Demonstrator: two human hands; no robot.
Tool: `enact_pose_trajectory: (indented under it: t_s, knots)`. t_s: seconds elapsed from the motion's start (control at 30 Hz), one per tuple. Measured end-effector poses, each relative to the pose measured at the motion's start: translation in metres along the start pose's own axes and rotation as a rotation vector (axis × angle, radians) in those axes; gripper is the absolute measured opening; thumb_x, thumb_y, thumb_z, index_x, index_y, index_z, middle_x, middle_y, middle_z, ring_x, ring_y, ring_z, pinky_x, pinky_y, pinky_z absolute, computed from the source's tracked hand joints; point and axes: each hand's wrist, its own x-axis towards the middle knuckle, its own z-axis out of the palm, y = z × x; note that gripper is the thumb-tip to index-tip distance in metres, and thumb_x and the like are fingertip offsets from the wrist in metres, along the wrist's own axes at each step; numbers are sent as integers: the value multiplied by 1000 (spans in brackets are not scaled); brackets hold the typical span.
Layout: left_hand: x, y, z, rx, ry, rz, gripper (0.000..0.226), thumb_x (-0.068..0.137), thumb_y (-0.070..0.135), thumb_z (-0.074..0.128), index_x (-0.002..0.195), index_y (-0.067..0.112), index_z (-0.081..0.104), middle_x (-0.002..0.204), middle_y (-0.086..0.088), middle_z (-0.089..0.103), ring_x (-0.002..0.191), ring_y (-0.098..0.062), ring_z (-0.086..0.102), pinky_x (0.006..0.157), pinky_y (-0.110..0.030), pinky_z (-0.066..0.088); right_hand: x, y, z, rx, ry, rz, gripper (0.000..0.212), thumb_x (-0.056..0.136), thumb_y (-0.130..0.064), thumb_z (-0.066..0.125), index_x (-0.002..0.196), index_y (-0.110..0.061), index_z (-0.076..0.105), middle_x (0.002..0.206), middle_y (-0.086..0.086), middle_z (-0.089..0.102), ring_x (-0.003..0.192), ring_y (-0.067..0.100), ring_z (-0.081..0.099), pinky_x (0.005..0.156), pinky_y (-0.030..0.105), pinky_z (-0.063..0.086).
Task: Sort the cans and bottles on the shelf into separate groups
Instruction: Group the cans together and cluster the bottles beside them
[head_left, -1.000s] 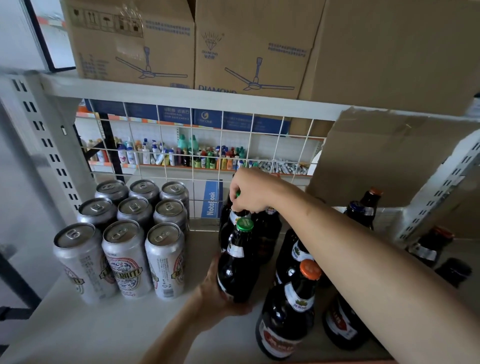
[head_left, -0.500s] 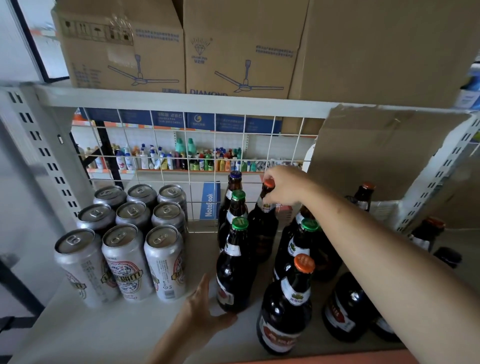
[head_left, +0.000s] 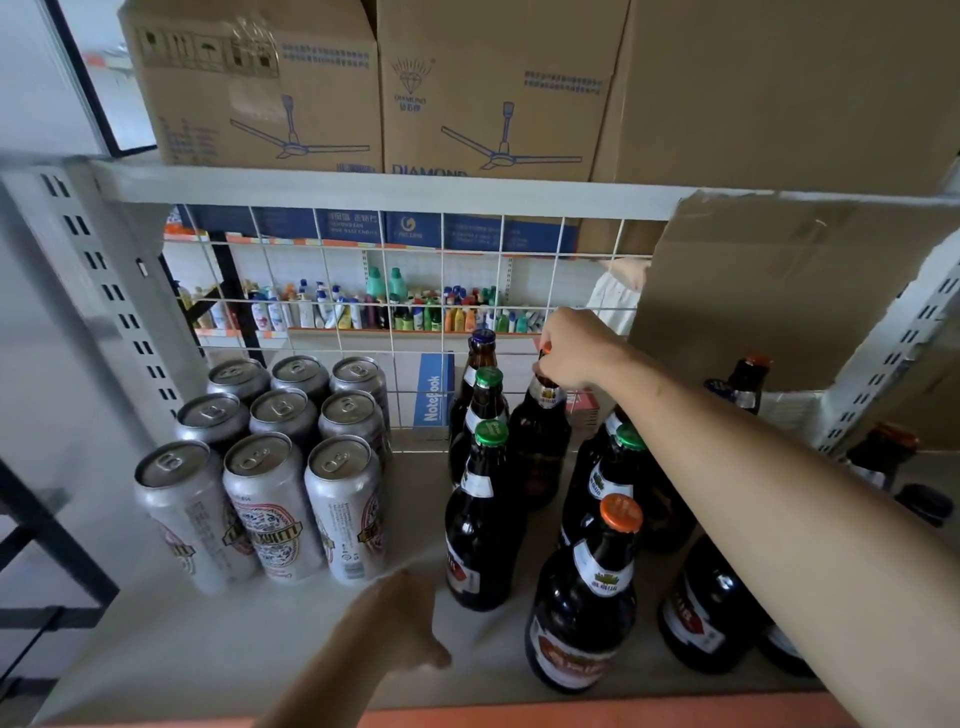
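Observation:
Several silver cans (head_left: 283, 467) stand in a tight block on the left of the shelf (head_left: 208, 639). To their right stand dark brown bottles: a row with green and blue caps (head_left: 480, 499), an orange-capped bottle (head_left: 587, 597) at the front, and more behind my right arm. My right hand (head_left: 574, 351) is closed around the neck of a brown bottle (head_left: 540, 441) near the wire grid at the back. My left hand (head_left: 395, 621) hovers low above the shelf just left of the front green-capped bottle, blurred, holding nothing.
A white wire grid (head_left: 363, 291) closes the shelf's back. A brown cardboard sheet (head_left: 779, 291) leans at the back right. Cardboard boxes (head_left: 260, 88) sit on the shelf above. Perforated metal uprights (head_left: 119, 322) frame both sides. More bottles (head_left: 748, 382) stand at far right.
My left hand let go of the front green-capped bottle and drew back toward me. My right hand moved from the left bottle row to the bottle farther right and gripped its neck.

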Motion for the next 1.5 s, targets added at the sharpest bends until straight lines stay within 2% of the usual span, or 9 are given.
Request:
enact_pose_trajectory:
  t_s: [0.4, 0.53, 0.7, 0.8, 0.9, 1.0, 1.17, 1.33, 1.5]
  knots:
    - [12, 10, 3, 160, -51, -19, 85, 67, 30, 83, 139, 14, 41, 135, -7, 52, 120, -24, 53, 98, -30, 44, 8, -3, 1, -12, 28, 31, 33, 84, 0, 56, 59, -11, 38, 56, 4, 33, 47, 19, 34, 43, 25, 22]
    - [14, 15, 1, 175, -79, -22, 84, 66, 30, 84, 138, 13, 43, 133, -7, 54, 116, -24, 57, 95, -30, 47, 12, 0, 1, 10, 15, 35, 20, 88, -5, 59, 69, -8, 50, 66, 6, 48, 55, 18, 47, 47, 24, 32]
    - [12, 19, -1, 219, -66, -13, 78, 70, 28, 82, 137, 13, 44, 133, -9, 53, 120, -25, 55, 95, -32, 45, 3, -2, -7, -42, -63, -10, 14, 93, -18, 60, 84, -9, 56, 64, 4, 42, 54, 18, 41, 50, 27, 29]
    - [11, 17, 0, 194, -43, -13, 78, 71, 28, 81, 138, 16, 43, 135, -8, 52, 122, -25, 53, 96, -30, 43, -13, 0, -22, -13, -56, -37, 32, 93, -32, 61, 104, -2, 61, 90, 14, 64, 73, 23, 60, 61, 28, 41]
    - [10, 15, 1, 185, -38, -11, 78, 72, 29, 80, 139, 17, 41, 136, -6, 52, 123, -23, 52, 97, -28, 41, -38, 9, -40, -2, 3, -30, 27, 90, -35, 63, 87, -8, 58, 78, 16, 64, 65, 27, 63, 56, 29, 45]
    - [12, 16, 0, 190, -54, -16, 80, 71, 29, 81, 139, 17, 41, 136, -5, 52, 123, -22, 52, 98, -27, 41, -72, 19, -54, -27, -28, -12, 46, 86, -43, 67, 96, 1, 71, 100, 20, 71, 87, 35, 69, 74, 40, 56]
    - [17, 21, -3, 234, -92, -6, 80, 71, 30, 81, 139, 15, 41, 136, -6, 51, 123, -23, 51, 98, -29, 42, -124, 24, -52, 69, -165, -5, 43, 80, -49, 72, 87, -7, 70, 78, 14, 69, 61, 19, 61, 54, 25, 42]
    - [13, 19, -1, 215, -72, 4, 80, 73, 30, 79, 141, 18, 38, 137, -7, 51, 124, -23, 50, 100, -29, 41, -133, 27, -14, 15, 86, -85, 27, 84, -33, 72, 91, -8, 67, 76, 6, 64, 61, 18, 58, 50, 27, 39]
    - [7, 16, 3, 139, -30, -5, 80, 74, 29, 79, 141, 22, 37, 139, -4, 49, 125, -23, 49, 99, -28, 40, -130, 31, -9, 100, 96, -95, 24, 85, -23, 70, 76, -1, 67, 63, 18, 63, 45, 18, 47, 42, 24, 33]
